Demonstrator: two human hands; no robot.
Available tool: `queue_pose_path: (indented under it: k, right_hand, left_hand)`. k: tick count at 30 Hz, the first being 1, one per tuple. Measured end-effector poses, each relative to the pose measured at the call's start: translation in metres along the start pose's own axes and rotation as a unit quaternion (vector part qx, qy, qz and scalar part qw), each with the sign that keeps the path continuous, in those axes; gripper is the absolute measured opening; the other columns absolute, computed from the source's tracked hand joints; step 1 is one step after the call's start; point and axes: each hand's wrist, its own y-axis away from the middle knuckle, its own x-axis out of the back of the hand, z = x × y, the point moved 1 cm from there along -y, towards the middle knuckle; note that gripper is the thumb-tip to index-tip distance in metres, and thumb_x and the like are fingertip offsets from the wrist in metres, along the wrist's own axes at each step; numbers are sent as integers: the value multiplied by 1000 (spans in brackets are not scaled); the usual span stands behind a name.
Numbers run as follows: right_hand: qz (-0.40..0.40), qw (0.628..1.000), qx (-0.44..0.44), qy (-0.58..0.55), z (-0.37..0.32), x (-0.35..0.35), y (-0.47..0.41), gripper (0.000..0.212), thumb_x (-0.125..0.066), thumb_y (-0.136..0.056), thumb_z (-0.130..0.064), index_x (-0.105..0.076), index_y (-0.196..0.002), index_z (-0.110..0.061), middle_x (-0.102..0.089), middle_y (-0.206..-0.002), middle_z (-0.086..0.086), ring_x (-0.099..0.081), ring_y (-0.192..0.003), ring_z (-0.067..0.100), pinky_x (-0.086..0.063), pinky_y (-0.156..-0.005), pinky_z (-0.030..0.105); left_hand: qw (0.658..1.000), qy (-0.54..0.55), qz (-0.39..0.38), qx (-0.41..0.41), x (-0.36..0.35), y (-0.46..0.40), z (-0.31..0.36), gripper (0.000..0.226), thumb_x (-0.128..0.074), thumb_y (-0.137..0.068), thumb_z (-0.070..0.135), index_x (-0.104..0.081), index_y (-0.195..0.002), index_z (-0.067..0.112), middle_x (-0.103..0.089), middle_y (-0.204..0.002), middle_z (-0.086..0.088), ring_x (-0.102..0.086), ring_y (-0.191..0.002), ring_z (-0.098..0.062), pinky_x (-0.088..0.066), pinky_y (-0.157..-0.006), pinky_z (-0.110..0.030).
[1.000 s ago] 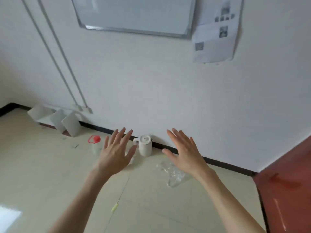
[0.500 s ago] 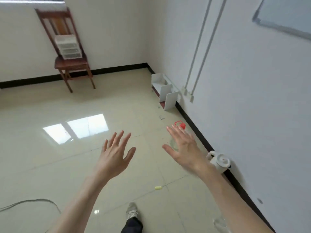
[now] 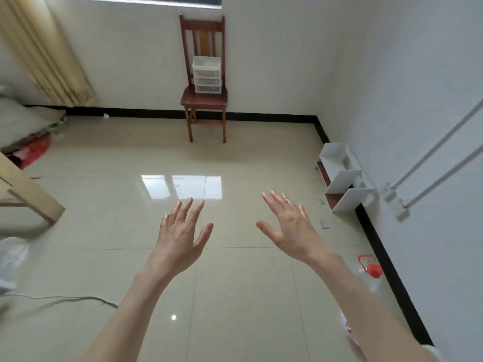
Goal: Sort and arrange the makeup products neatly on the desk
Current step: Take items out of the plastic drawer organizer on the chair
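1. The left hand (image 3: 180, 236) and right hand (image 3: 290, 228) are both raised over the floor (image 3: 235, 296), fingers straight and spread, holding nothing and touching nothing. They are level with each other and apart.

2. No makeup products can be made out anywhere, and no desk is plainly in view. A pale wooden edge (image 3: 28, 194) at the far left may be furniture, but I cannot tell what it is.

3. Near the right forearm, by the wall, a bottle with a red cap (image 3: 372, 270) stands on the floor. Beyond it, white dividers (image 3: 345, 184) rest against the skirting.

4. Straight ahead and well apart from both hands, a wooden chair (image 3: 205, 100) stands against the far wall. On its seat is a small drawer unit (image 3: 207, 74), clear plastic, upright, three drawers stacked; its contents cannot be seen.

5. Judgement: the drawer unit is the likeliest thing tied to the task. It lies dead ahead, roughly midway between the hands, slightly closer to the left hand's line. Neither hand can reach it without walking forward.
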Motion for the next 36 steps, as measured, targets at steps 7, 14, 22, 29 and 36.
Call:
queue_pose_path:
  k: [7,14,22,29,36]
  right_hand:
    - [-14,1000,11,-6,5,1,-144,64,-42,-95,-46,-12,-149,-30,-8,-158,-6,0,-145,11,3,-116,41]
    - [-24,999,45,3,18,20,-316,64,-42,-95,-47,-13,-149,-30,-8,-158,-5,0,-146,12,3,-116,42]
    - [-42,996,74,-11,9,58,-507,64,-43,-95,-46,-14,-149,-29,-9,-158,-5,1,-146,12,5,-117,42]
    - [-51,995,89,6,-18,56,-668,64,-43,-95,-44,-14,-149,-28,-8,-158,-4,1,-146,13,4,-116,42]
    - [-37,996,79,9,-77,41,-844,64,-44,-95,-43,-14,-149,-28,-4,-159,-3,2,-146,14,5,-116,41]
  left_hand:
    - [1000,8,-13,25,-3,-102,-40,62,-23,-92,57,-13,-147,29,-7,-156,3,5,-143,-14,2,-116,-36]
    - [999,-2,9,49,9,-279,-66,57,-31,-95,44,-13,-147,27,-6,-156,3,5,-143,-14,2,-116,-37]
    - [998,-4,13,68,24,-445,-96,84,0,-73,67,-12,-147,30,-5,-156,6,6,-143,-13,2,-116,-36]
    - [996,8,11,91,49,-583,-164,64,-20,-90,56,-12,-147,29,-6,-156,3,7,-143,-14,4,-116,-37]
    - [997,-1,8,75,99,-735,-272,57,-30,-96,44,-10,-147,28,-3,-156,7,8,-143,-11,5,-116,-36]
